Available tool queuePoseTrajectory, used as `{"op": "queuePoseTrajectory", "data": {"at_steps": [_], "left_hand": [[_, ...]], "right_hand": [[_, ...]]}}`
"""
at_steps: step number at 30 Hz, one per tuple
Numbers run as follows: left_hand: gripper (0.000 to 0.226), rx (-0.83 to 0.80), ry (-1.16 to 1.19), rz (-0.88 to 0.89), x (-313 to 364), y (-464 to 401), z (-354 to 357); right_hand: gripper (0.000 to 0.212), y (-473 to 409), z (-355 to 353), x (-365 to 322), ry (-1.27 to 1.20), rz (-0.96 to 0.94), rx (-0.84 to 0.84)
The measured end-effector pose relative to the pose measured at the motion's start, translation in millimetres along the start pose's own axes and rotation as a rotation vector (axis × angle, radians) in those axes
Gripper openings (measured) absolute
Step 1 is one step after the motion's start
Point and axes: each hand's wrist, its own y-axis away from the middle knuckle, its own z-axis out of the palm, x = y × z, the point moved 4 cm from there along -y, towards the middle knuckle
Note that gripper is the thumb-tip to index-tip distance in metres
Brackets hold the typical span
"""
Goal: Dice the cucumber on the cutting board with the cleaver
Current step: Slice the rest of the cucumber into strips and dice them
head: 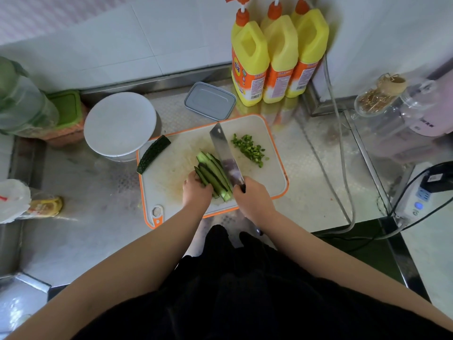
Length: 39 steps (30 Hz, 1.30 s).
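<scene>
Cucumber strips bunched under the left hand, cleaver laid along their right side.

At the centre of the cutting board [267, 133], the left hand [197, 190] curls its fingers over the near ends of the cucumber strips [213, 171], while the right hand [251, 198] grips the handle of the cleaver [226, 155], its blade pointing toward 11 o'clock. Diced pieces [248, 148] lie at 2 o'clock from the strips; an uncut cucumber half [153, 154] rests at 10 o'clock on the board's edge. The strips look light, stiff yet wet-faced, so they probably slide apart; holding them bundled from above, knuckles toward the blade, seems the safest hold. The cleaver seems heavy enough to drop through them with little push.
</scene>
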Motion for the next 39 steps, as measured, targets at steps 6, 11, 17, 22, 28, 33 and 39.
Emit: {"op": "queuePoseTrajectory", "data": {"at_steps": [6, 11, 17, 22, 28, 33, 39], "left_hand": [[0.052, -0.002, -0.186, 0.184, 12.8, 5.4, -1.7], [0.051, -0.067, -0.721, 0.565, 23.2, 5.4, -9.0], [0.04, -0.138, -1.022, 0.991, 30.2, -0.9, -14.0], [0.034, -0.14, -1.103, 1.142, 32.5, 0.3, -11.9], [0.035, -0.124, -1.119, 1.192, 42.1, -0.6, -12.7], [0.031, -0.176, -1.056, 1.218, 30.4, -3.8, -17.4], [0.03, -0.389, -0.899, 0.909, 14.1, -4.0, -34.5]], "right_hand": [[0.017, 1.0, -13.2, 22.3, -0.083, 0.052, 0.026], [0.017, 2.0, -17.9, 33.0, -0.074, 0.073, 0.032], [0.019, 2.9, -16.7, 37.4, -0.055, 0.07, 0.024], [0.02, 1.9, -15.0, 38.8, -0.03, 0.072, 0.004], [0.028, 3.9, -11.2, 35.1, 0.033, 0.043, -0.014], [0.033, 3.7, -7.2, 29.2, 0.046, 0.023, -0.023], [0.035, -1.4, -0.5, 16.5, 0.156, -0.053, -0.079]]}}
